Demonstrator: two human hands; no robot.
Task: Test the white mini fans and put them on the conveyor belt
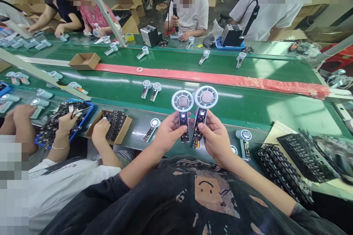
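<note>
In my left hand [172, 130] is a handheld fan [182, 104] with a pale blue round head and an open handle that shows a black circuit board. My right hand [216, 134] grips a second handheld fan [206, 99] of the same kind, its thumb on the board. Both fans stand upright side by side, heads up, almost touching. A small white light shows on each board. Another handheld fan [150, 130] lies on the bench to the left of my hands. To the right is one more handheld fan [245, 143], near a partly hidden round head.
A green conveyor belt [248, 106] runs ahead, with two fans on it and a red strip [193, 75] along its middle. Stacks of black circuit boards [284, 172] lie at right. At left, a co-worker's hands are over a cardboard box [122, 132] and a blue tray [89, 112].
</note>
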